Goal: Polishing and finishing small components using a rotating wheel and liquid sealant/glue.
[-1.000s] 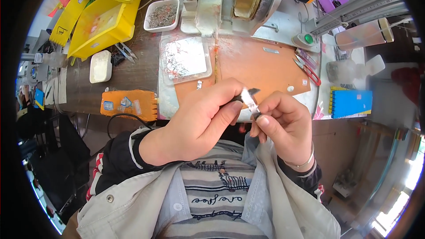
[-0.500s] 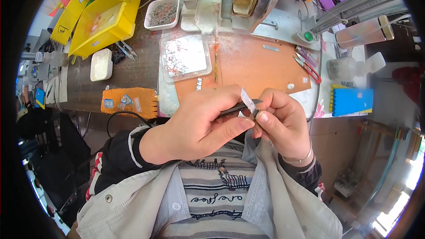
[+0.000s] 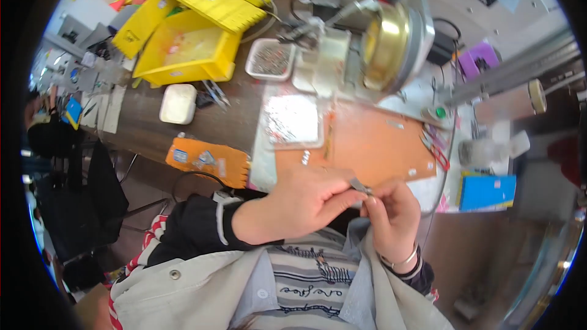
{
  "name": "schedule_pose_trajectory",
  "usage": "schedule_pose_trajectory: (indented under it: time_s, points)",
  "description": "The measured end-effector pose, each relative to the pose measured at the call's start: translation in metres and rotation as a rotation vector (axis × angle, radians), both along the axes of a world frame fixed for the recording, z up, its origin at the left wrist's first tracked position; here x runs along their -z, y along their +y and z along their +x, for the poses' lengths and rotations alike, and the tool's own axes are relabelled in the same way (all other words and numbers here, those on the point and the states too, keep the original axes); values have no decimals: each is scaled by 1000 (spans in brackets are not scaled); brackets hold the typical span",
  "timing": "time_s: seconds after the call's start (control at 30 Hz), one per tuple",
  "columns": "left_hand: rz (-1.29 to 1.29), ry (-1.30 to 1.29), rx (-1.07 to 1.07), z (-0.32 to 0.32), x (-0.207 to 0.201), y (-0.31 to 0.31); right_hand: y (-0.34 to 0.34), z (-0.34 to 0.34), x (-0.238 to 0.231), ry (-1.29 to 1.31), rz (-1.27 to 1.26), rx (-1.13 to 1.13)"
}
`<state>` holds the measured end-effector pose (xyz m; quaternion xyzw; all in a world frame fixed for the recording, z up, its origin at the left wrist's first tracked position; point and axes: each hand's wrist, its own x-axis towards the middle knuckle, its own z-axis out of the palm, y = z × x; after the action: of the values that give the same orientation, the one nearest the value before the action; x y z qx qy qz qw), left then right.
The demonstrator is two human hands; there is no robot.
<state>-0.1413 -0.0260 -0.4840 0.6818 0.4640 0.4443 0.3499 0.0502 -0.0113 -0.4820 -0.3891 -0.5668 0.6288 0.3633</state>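
Observation:
My left hand [image 3: 299,198] is closed, thumb and fingers pressed on a slim grey metal tool [image 3: 359,186] whose short end shows at the fingertips. Its exact kind is blurred, and most of it is hidden in the hand. Against that end, my right hand [image 3: 391,211] is closed in a pinch; whatever lies between its fingertips is too small to make out. Both hands meet in front of my chest, above the near edge of the bench. Just beyond them lies an orange-brown work mat [image 3: 367,140].
A clear tray [image 3: 293,145] with red bits borders the mat. Behind stand a white dish of small metal parts [image 3: 271,61] and a machine with a brass-coloured wheel [image 3: 386,46]. Yellow bins [image 3: 183,55] are far left, red-handled scissors [image 3: 437,150] right, a blue box [image 3: 486,191] farther right.
The view has shifted, so bench and hands sit lower in it. The pale strip that stuck up between my fingers no longer shows, and less of the dark tool is visible.

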Motion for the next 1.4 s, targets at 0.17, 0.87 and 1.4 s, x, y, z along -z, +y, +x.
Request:
schedule_pose_trajectory:
  time_s: [0.17,0.87,1.4]
  points:
    - [-1,107,-17,-4,-6,-4,-7,2,16,-124,253,111]
    - [85,42,41,1,5,-1,3,5,-4,145,-225,-145]
    - [-79,-13,99,-2,0,-9,-5,7,-4,136,-229,-118]
